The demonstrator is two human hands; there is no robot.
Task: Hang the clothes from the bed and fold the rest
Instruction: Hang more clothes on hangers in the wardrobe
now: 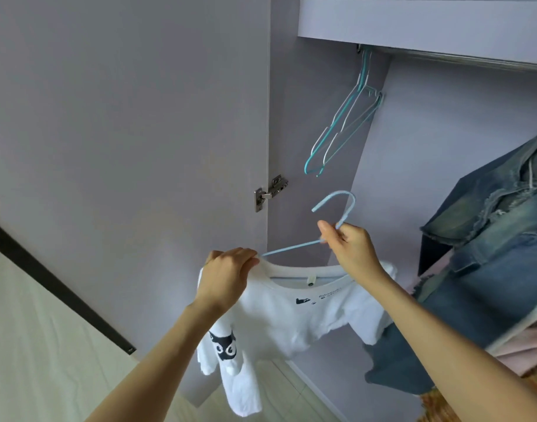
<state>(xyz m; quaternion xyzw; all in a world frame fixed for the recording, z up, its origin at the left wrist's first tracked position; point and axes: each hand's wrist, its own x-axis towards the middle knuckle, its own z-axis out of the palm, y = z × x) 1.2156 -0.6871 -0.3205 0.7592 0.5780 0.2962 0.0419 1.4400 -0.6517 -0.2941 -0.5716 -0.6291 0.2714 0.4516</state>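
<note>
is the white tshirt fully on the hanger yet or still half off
Half on. One arm of the blue hanger still sticks out bare of the white t-shirt collar, which the left hand grips.

Open space lies inside the lilac wardrobe between the two empty teal wire hangers point(342, 123) at the left end of the metal rail point(462, 57) and the faded blue denim garment point(501, 239) hanging on the right. The open lilac wardrobe door point(124, 132) walls off the left side. The rail's middle stretch is bare.
</note>
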